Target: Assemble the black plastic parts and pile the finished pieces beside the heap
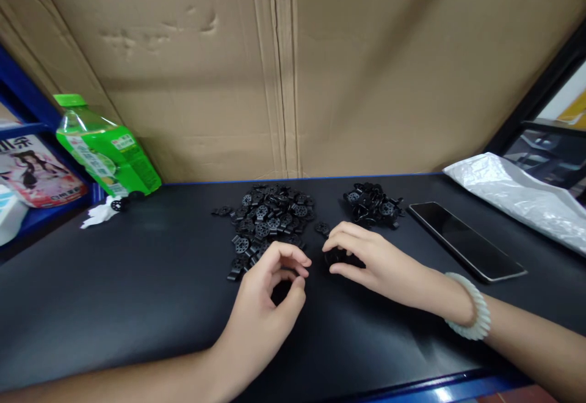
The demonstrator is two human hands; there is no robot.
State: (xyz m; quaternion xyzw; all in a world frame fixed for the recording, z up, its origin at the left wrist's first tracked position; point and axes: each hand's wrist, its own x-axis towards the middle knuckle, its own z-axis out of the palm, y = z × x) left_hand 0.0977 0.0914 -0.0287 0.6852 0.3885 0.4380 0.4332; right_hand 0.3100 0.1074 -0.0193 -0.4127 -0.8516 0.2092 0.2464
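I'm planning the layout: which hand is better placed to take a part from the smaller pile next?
Probably the right hand: it is nearer the smaller pile, while the left hand is beside the larger pile.

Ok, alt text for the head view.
Two bare hands work over a black table, the right curled around black parts; a large pile of small black parts sits ahead, a smaller pile and a phone to its right.

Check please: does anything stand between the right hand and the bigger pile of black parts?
Yes: one loose black part lies in the gap between the right hand and the bigger pile. The left hand is close, on the near side.
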